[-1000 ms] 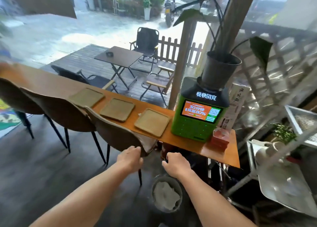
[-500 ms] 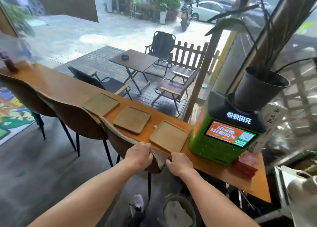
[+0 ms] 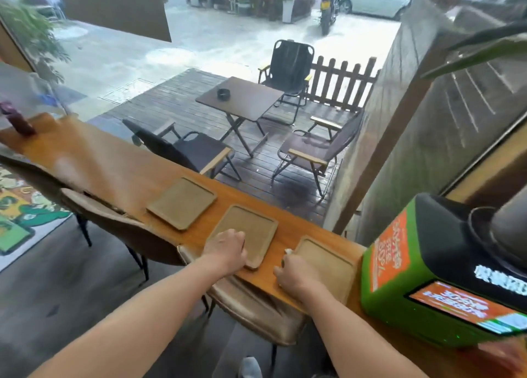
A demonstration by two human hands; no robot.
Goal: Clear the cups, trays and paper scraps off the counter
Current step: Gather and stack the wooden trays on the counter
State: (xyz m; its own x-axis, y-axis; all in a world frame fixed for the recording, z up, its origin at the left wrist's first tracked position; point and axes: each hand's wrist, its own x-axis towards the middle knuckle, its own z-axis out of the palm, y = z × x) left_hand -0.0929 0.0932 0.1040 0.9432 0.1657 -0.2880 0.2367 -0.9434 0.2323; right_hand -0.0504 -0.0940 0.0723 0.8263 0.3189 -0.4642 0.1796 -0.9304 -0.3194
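Note:
Three flat tan trays lie in a row on the long wooden counter: a left tray, a middle tray and a right tray. My left hand lies on the near left corner of the middle tray, fingers curled over its edge. My right hand sits at the near left corner of the right tray, fingers pinched around a small white paper scrap that pokes out above them. All three trays sit flat on the counter. No cups are in view.
A green charging kiosk with a dark plant pot on top stands on the counter just right of the right tray. Brown chairs are tucked under the counter's near edge. A dark bottle stands at the far left end.
Both hands have left the chair back and moved up onto the counter, the left one to the middle tray, the right one to the scrap beside the right tray. The view moved closer.

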